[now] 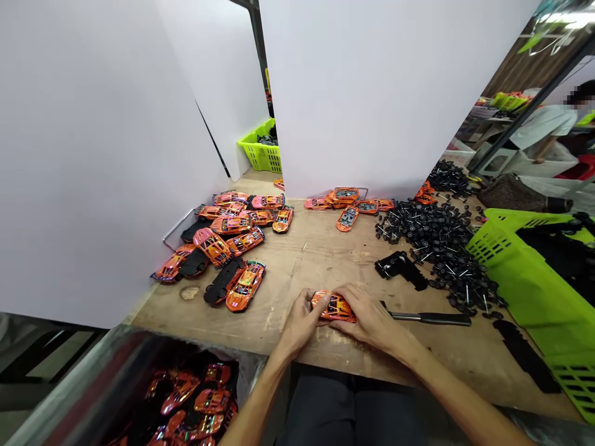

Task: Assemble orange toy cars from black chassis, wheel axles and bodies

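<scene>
Both my hands hold a small orange toy car body (333, 307) at the front of a wooden workbench (283, 310). My left hand (300, 322) grips its left end, and my right hand (367, 316) covers its right end and part of its top. To the right of my right hand lies a black-handled metal tool (430, 318). Beyond it sit black chassis pieces (400, 269) and a large heap of black wheels on metal axles (441, 244). Many orange toy cars (227, 235) lie in a loose cluster to the left.
White partition boards (381, 80) rise along the bench's back. A lime-green plastic basket (525, 279) sits at the right, and a dark bin of orange cars (190, 396) stands at the front left. A co-worker (543, 124) sits beyond the right side.
</scene>
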Motion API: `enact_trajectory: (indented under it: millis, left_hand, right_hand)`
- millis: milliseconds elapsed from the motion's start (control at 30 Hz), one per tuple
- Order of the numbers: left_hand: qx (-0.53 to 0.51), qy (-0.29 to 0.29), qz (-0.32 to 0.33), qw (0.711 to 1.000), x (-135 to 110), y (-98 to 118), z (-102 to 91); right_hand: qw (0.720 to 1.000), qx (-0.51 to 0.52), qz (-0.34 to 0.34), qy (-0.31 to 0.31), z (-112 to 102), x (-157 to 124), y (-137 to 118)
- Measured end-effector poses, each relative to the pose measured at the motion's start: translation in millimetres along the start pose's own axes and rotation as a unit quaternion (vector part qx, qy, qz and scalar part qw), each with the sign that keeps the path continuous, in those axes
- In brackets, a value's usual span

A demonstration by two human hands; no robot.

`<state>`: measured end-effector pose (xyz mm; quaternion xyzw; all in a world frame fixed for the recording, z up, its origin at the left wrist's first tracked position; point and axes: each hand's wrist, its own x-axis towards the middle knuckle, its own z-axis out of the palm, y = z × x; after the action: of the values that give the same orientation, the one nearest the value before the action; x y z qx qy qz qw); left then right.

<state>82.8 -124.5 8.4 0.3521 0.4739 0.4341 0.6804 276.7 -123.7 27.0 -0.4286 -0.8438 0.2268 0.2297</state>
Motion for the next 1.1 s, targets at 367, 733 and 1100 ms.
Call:
enact_trajectory:
  millis: [367, 733, 1100]
  left_hand:
    - [-0.011, -0.003, -0.032, 0.999, 0, 1, -3.5]
    - [0.012, 0.044, 0.008, 0.999, -2, -2, 5.0]
    - [0.182, -0.217, 0.088, 0.955, -49, -2, 6.0]
  right_hand:
    - [0.985, -0.163, -0.062, 0.002, 10, 0, 7]
    - [0.983, -0.166, -0.077, 0.002, 12, 0, 14]
    - [0.945, 0.229, 0.176, 0.153, -11, -98, -31]
